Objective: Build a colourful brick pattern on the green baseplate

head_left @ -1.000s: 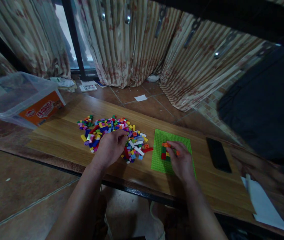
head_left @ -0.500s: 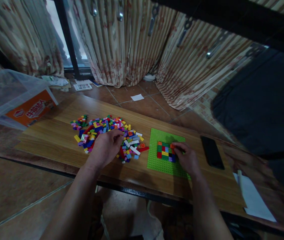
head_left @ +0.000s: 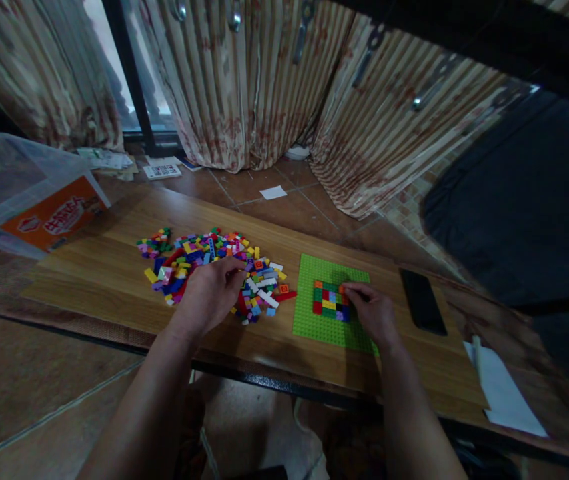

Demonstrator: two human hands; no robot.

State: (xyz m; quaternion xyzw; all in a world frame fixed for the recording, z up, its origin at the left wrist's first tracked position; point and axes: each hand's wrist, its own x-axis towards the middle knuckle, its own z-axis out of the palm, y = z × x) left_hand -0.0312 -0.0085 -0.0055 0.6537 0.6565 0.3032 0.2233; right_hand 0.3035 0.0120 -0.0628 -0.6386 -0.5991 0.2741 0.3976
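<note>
A square patch of colored toy bricks sits on the green baseplate. At the patch's upper right corner, the thumb and fingers of my right hand pinch a small orange brick. Farther left, my left hand hovers over a loose pile of mixed bricks with its fingertips pressed together. Whatever those fingers may hold is too small to make out. Part of the pile is hidden behind that hand.
A black phone lies right of the baseplate on the wooden table. White paper rests by the right end. A clear plastic box with an orange label stands at the left end, and curtains hang behind.
Both hands stay almost where they were, the right still at the patch's upper right corner. The whole view has shifted slightly.
</note>
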